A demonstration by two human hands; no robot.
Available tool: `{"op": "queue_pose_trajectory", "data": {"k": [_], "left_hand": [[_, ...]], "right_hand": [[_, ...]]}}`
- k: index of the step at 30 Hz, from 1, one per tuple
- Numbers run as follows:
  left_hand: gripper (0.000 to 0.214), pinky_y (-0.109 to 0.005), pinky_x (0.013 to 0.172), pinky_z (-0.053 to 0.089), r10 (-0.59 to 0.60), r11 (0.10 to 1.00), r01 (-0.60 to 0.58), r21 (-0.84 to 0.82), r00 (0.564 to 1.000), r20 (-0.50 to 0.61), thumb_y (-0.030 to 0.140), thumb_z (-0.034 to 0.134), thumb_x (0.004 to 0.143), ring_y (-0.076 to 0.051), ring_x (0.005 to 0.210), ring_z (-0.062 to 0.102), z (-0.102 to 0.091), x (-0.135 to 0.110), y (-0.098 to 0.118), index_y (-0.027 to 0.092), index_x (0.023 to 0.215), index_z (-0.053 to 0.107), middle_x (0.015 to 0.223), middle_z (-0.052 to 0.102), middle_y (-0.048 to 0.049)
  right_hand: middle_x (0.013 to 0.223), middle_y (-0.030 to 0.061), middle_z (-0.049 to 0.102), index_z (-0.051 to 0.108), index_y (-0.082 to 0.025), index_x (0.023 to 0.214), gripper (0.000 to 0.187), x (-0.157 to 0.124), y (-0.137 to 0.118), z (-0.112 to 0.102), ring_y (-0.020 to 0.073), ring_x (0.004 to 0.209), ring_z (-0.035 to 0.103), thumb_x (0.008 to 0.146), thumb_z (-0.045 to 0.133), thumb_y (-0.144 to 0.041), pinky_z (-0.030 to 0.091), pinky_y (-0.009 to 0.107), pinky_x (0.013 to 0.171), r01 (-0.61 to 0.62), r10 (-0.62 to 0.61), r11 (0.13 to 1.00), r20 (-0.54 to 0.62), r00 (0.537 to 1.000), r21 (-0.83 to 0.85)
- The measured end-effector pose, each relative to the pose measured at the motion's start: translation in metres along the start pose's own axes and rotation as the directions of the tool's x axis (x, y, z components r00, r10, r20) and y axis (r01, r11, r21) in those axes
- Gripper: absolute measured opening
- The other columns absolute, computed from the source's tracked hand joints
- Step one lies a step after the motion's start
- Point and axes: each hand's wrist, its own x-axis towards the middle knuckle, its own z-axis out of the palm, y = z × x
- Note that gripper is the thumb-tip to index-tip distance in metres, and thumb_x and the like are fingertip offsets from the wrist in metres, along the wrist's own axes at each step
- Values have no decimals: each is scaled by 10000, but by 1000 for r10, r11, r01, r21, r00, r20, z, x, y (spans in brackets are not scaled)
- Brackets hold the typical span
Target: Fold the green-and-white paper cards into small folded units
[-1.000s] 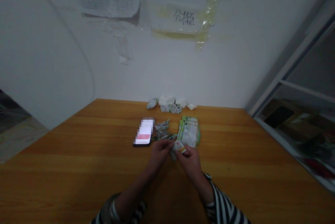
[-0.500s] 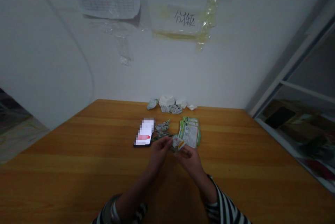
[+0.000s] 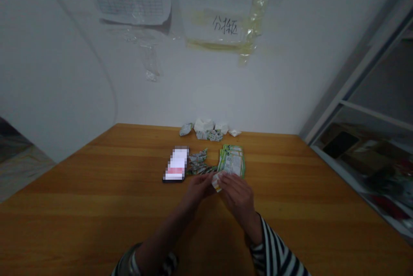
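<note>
Between my two hands is a small white paper piece [image 3: 217, 182] with a touch of orange at its lower edge; what kind of packet or card it is I cannot make out. My left hand [image 3: 197, 188] pinches its left side. The fingers of my right hand [image 3: 238, 192] are closed over its right side and hide much of it. Just beyond my hands, crumpled green-and-white printed scraps [image 3: 198, 162] lie in a loose heap. A fanned stack of green-and-white printed packets [image 3: 232, 161] sits behind my right hand.
A phone [image 3: 176, 164] with a lit, blurred screen lies left of the scraps. Along the wall is a row of crumpled white paper [image 3: 204, 125] and printed wads. The wooden table [image 3: 97, 207] meets the wall behind; a shelf with glass stands at right.
My right hand has turned and closed over the small piece, hiding more of it. The piece has tilted, with its coloured print now mostly covered. The view has shifted slightly.
</note>
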Motion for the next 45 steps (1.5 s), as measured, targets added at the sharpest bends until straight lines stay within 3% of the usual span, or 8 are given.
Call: {"op": "queue_pose_trajectory", "data": {"k": [5,9,13,22,31,36,40,45], "left_hand": [[411,-244,732,503,-47,991,50,-127,999,26,418,809,614,-157,733,679,-4,0,1,131,904,755,854,759,-77],[379,-310,885,486,41,996,-35,-81,997,73,417,750,698,-201,883,689,3,-4,2,164,979,749,963,759,-79],[362,-371,976,445,193,971,-204,127,976,99,360,715,744,-259,1059,637,8,-6,2,202,1069,723,1084,734,-55],[321,-421,883,533,333,932,-313,184,938,-92,404,691,751,-294,973,681,12,-10,-7,172,961,762,987,762,-64],[325,-394,818,569,306,952,-293,95,928,-210,434,690,743,-264,829,712,19,-15,-9,130,833,763,842,771,-60],[295,-346,815,559,319,946,-302,116,928,-191,414,653,785,-237,810,705,21,-16,-7,140,837,750,830,766,-37],[276,-324,810,540,348,932,-318,171,919,-187,405,643,791,-236,830,692,21,-17,-4,152,826,747,817,760,-26],[259,-268,717,505,415,887,-358,293,895,-162,379,620,814,-204,741,660,19,-18,-6,152,789,741,731,736,-4]], "right_hand": [[1165,75,688,730,-235,932,142,6,-5,6,257,1195,546,837,638,-186,414,490,1016,-242,245,940,18,969,239],[1209,127,659,712,-187,747,144,5,-8,15,277,1145,588,839,630,-262,440,457,977,-554,657,638,-3,754,534],[1201,157,658,706,-161,741,170,8,-10,17,298,1133,601,805,652,-309,452,427,954,-606,785,414,70,616,679],[1209,148,656,708,-162,709,167,14,-24,18,288,1153,585,783,664,-305,391,417,1019,-594,812,353,80,579,723],[1151,120,684,655,-170,665,201,16,-37,22,266,1076,611,776,655,-338,414,383,971,-574,857,271,77,509,772],[777,14,665,556,-195,717,192,18,-35,24,182,790,633,772,676,-335,506,278,722,-560,853,267,77,516,784],[802,-14,607,482,-228,921,326,19,-31,21,146,704,605,734,731,-324,499,229,587,-545,857,270,60,511,794],[538,-89,510,466,-216,1120,445,22,-31,17,80,364,425,777,680,-403,325,171,333,-632,787,100,327,523,769]]}}
